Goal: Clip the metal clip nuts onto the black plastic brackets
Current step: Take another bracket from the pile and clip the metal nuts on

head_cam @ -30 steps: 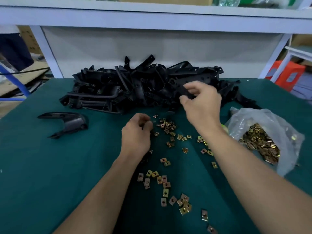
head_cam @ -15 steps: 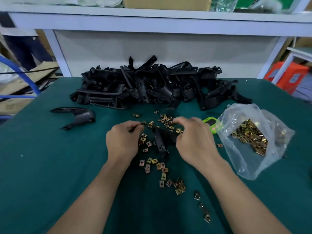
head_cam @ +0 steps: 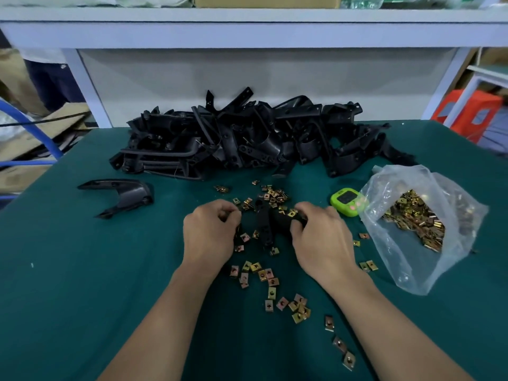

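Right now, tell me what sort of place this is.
Probably a small factory assembly bench: a heap of identical black plastic brackets, a clear bag full of metal clip nuts, and a green-covered worktable under white shelving.

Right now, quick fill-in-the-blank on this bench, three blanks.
1. The right hand grips a black ____ among loose clip nuts.
2. The clear bag of clip nuts lies to the ____ of the green timer.
3. The lone bracket lies to the ____ of the bracket pile.
Missing: bracket; right; left.
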The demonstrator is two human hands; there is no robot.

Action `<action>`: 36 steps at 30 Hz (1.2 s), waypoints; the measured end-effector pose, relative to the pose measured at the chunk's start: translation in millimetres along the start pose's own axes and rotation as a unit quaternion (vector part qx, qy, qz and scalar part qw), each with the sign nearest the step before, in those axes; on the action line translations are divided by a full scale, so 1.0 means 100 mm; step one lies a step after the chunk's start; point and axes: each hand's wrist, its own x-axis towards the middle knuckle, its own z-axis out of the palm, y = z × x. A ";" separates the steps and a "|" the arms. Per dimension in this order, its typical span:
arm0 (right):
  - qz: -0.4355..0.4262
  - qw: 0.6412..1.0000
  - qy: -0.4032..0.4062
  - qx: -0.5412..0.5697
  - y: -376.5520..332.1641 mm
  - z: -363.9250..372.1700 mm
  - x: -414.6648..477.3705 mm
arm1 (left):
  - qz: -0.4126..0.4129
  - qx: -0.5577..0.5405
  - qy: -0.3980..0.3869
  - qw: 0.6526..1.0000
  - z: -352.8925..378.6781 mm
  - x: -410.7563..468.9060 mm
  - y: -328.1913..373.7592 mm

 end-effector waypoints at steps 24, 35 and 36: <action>0.061 0.998 -0.019 -0.014 0.15 -0.14 0.10 | 0.104 0.039 -0.066 0.992 0.08 -0.25 0.13; 0.033 0.999 -0.033 0.004 0.16 -0.11 0.13 | 0.038 -0.110 -0.057 0.992 0.11 -0.23 0.25; 0.032 0.999 -0.032 0.012 0.18 -0.11 0.13 | 0.045 -0.105 -0.045 0.992 0.11 -0.23 0.26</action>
